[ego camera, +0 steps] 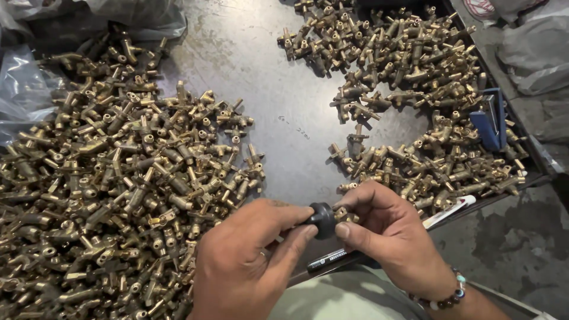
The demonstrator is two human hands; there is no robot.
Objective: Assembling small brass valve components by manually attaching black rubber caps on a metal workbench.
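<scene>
My left hand (252, 261) pinches a round black knob (323, 220) between thumb and fingers. My right hand (388, 234) grips a small brass valve fitting (345, 214) whose end meets the knob. Both hands hover over the near edge of a dark metal table (278, 112). A big heap of brass fittings (112, 178) lies to the left of my hands. Another spread of brass fittings (415, 101) lies to the right and beyond.
A blue box-like tool (491, 121) rests among the right-hand fittings. A black marker pen (329, 259) and a white pen (449, 211) lie at the table's near edge. Clear plastic bags (35, 77) sit at the far left and top right.
</scene>
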